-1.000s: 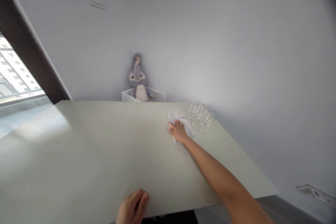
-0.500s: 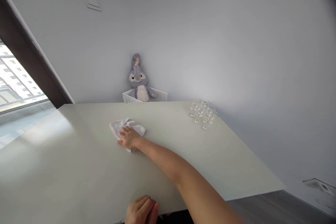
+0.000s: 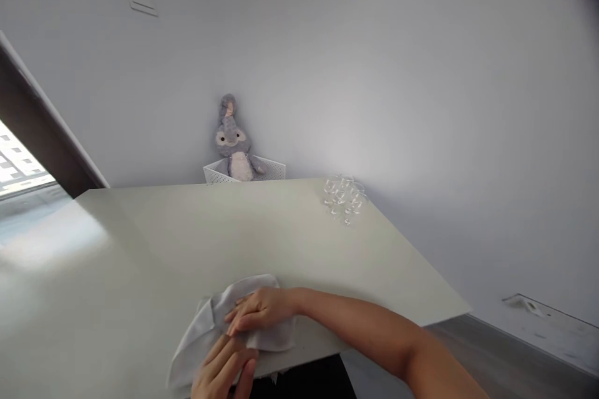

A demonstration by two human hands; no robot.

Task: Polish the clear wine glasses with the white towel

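A pale grey-white cloth lies partly folded and wrinkled on the near edge of the white table. My right hand presses down on its middle, fingers close together, and holds it against the tabletop. Beside it, lower down, my left hand rests over the cloth's near part. Its fingers are stretched forward and slightly bent, with the thumb apart, almost touching the right fingertips. The cloth under both palms is hidden.
Several clear stemmed glasses stand clustered at the table's far right corner. Behind the far edge, a grey plush rabbit sits in a white perforated basket against the wall. A window is at the left.
My right hand has pulled the cloth from the table's far middle to the near edge. My left hand has uncurled and come onto the cloth. The view has shifted slightly right.
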